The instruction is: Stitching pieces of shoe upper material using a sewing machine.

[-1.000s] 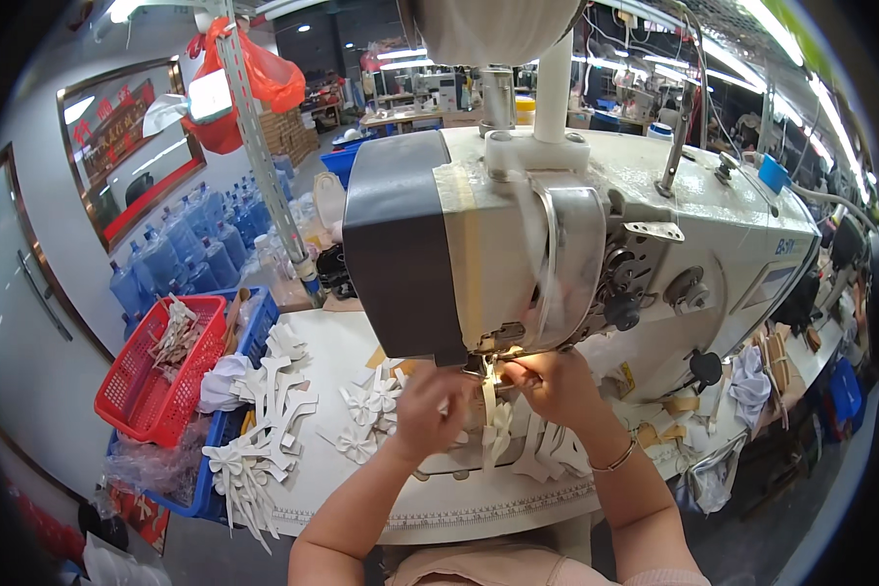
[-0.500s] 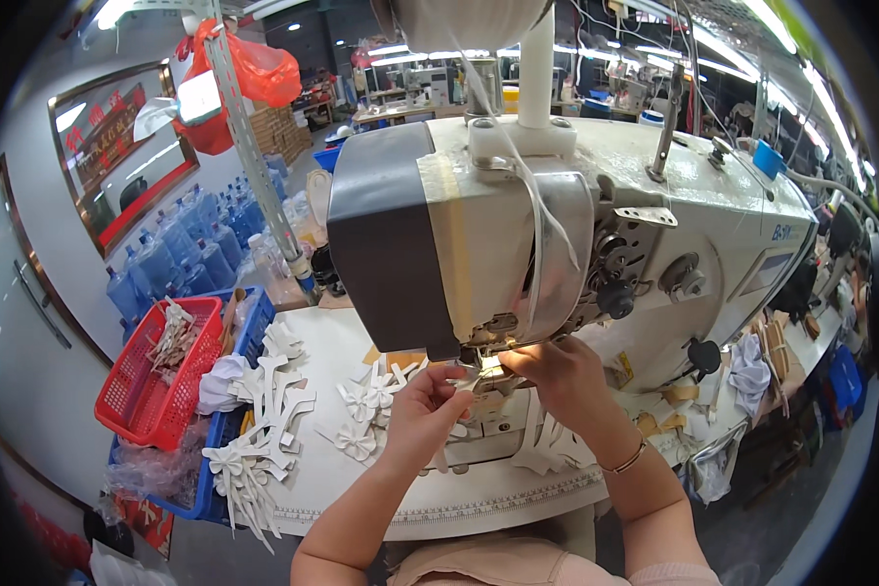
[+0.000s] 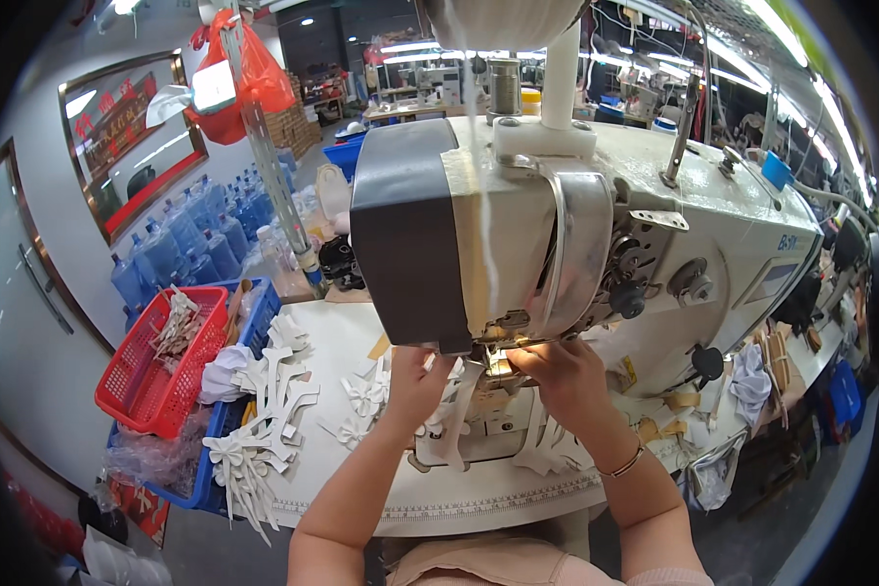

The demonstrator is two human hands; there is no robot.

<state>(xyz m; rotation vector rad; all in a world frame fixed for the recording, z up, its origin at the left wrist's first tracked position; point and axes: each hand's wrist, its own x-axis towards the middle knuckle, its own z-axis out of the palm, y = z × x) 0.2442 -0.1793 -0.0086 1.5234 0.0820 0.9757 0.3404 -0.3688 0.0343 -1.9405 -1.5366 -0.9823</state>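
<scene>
Both left hand [image 3: 418,386] and right hand [image 3: 560,379] curl, grips unclear, either side of a white strip [image 3: 455,425], likely light and pliable, best pinched by its edges.

On the white, curved-edged surface [image 3: 334,337], a grey-and-white metal sewing machine [image 3: 400,234]; left of its needle end, white flower-shaped pieces [image 3: 364,397]; farther left, white forked flat pieces [image 3: 281,396]; beyond, a red perforated plastic basket [image 3: 127,414] atop a blue plastic crate [image 3: 226,420], blue translucent bottles [image 3: 178,232] behind.
</scene>
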